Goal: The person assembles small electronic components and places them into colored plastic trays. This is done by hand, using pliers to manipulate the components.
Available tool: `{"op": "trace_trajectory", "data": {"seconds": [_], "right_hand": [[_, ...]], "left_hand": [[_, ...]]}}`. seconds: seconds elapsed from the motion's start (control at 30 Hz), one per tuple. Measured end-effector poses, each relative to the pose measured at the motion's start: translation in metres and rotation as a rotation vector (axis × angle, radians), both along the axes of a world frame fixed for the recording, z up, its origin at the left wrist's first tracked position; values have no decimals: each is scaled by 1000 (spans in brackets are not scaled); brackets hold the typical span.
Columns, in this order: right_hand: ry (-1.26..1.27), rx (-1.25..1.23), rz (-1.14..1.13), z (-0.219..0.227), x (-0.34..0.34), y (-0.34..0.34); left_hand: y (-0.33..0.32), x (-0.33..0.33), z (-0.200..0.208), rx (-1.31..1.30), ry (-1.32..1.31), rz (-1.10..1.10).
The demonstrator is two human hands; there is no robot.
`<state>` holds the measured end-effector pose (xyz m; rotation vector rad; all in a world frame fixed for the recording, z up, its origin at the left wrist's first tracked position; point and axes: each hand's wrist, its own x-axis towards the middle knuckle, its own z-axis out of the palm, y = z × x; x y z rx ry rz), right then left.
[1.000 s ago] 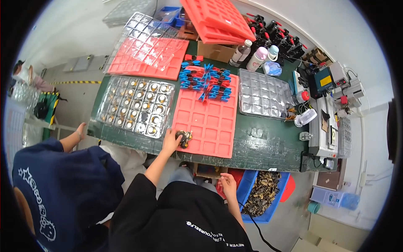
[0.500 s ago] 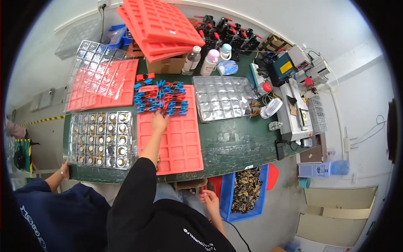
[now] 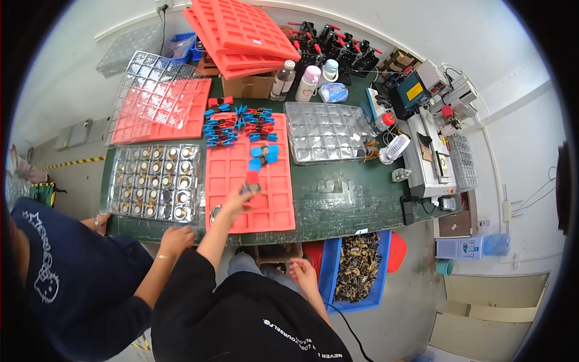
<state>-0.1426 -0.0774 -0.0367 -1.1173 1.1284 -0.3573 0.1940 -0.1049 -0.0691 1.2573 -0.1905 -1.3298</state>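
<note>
My left hand (image 3: pixel 234 204) is over the near half of a red compartmented tray (image 3: pixel 279 222), its fingers closed and blurred. A red-ended spring clip (image 3: pixel 252 178) is in its fingers, with a small dark round piece at its near end. Several blue and red spring clips (image 3: pixel 222 134) lie bunched on the far end of this tray. Closer in, a few blue clips (image 3: pixel 264 154) lie across its middle cells. Beside my wrist is a small round metallic piece (image 3: pixel 215 211). My right hand (image 3: pixel 303 273) is curled near my lap, beyond the table edge; whatever its fingers hold cannot be made out.
A clear tray of round white-topped parts (image 3: pixel 154 190) stands left, near a co-worker's hand (image 3: pixel 176 241). An upturned clear tray (image 3: pixel 329 133) and a small white fan (image 3: pixel 395 148) are right. Bottles (image 3: pixel 282 81) and stacked red trays (image 3: pixel 247 36) stand behind; a blue bin (image 3: pixel 381 283) holds metal pieces.
My left hand has come back from the bunched clips toward the near half, now with a clip. Blue clips now show mid-tray. The co-worker's second hand has come to the table edge.
</note>
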Motion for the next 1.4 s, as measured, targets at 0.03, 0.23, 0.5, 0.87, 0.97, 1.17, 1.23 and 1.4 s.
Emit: {"op": "trace_trajectory", "data": {"seconds": [0.03, 0.23, 0.5, 0.87, 0.97, 1.17, 1.23, 1.4], "right_hand": [[-3, -69, 54, 4, 5, -5], [-123, -198, 5, 43, 24, -52], [219, -700, 461, 132, 11, -52], [155, -763, 72, 108, -22, -57], [109, -671, -11, 115, -20, -57], [90, -857, 83, 116, -19, -53], [437, -760, 242, 125, -21, -55], [628, -835, 411, 141, -14, -48]], "left_hand": [[12, -22, 17, -65, 66, -58], [71, -153, 69, -271, 287, -289], [77, -210, 91, -249, -179, -550], [67, -228, 90, -188, -187, -336], [64, -223, 98, -157, -259, -345], [72, -220, 98, -239, -423, -417], [77, -219, 100, -273, -587, -522], [86, -220, 103, -214, -612, -590]]}}
